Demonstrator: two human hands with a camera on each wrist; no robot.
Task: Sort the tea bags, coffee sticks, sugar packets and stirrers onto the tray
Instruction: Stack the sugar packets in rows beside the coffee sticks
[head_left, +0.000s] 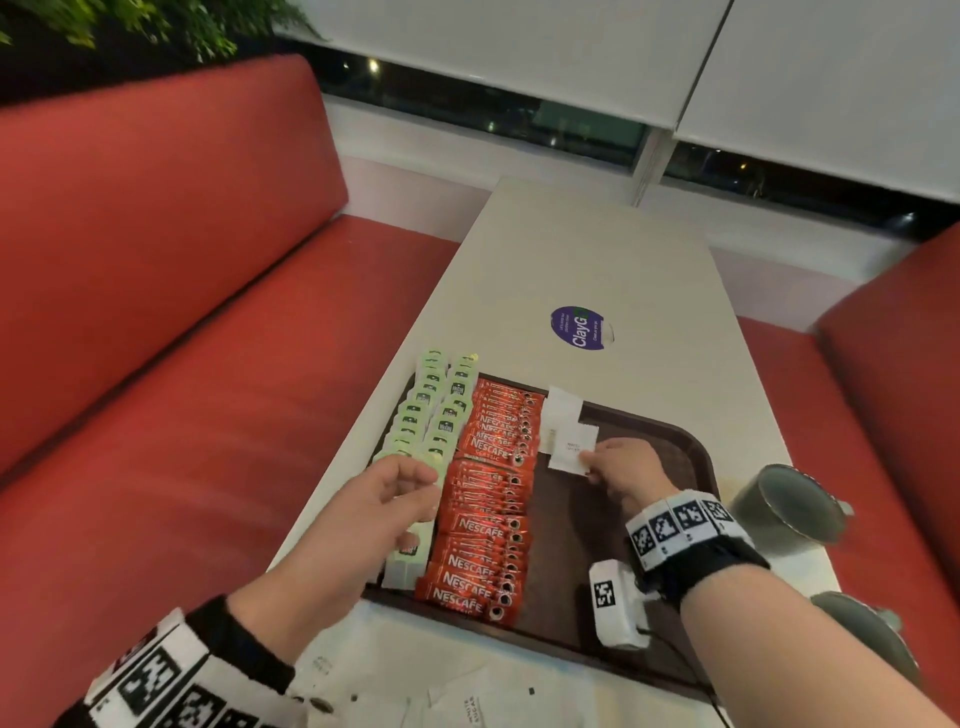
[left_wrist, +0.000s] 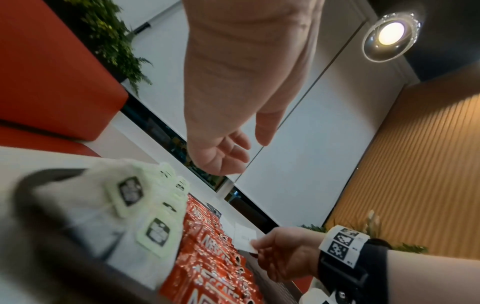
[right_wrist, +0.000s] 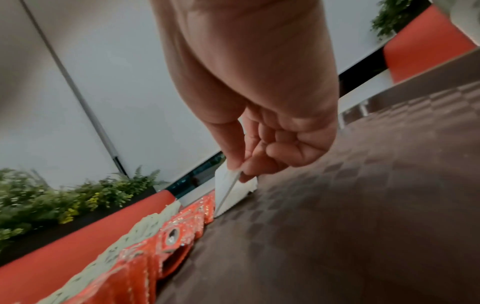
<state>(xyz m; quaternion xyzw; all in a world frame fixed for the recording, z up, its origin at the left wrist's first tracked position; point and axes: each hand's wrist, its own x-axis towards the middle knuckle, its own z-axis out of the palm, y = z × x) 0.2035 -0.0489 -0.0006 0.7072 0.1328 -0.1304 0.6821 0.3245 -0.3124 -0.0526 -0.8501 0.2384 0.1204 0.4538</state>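
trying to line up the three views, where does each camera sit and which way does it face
Head: high, looking down on the tray; both forearms show.
Left wrist: low beside the tea bags, facing up along the left hand.
Right wrist: low over the tray, facing along the right hand pinching a sugar packet.
All three share the coffee sticks.

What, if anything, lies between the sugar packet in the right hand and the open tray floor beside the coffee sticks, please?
Nothing visible does. The right hand pinches the sugar packet just over the tray, next to the white packets already laid; the coffee sticks lie to its left, and the floor below is bare.
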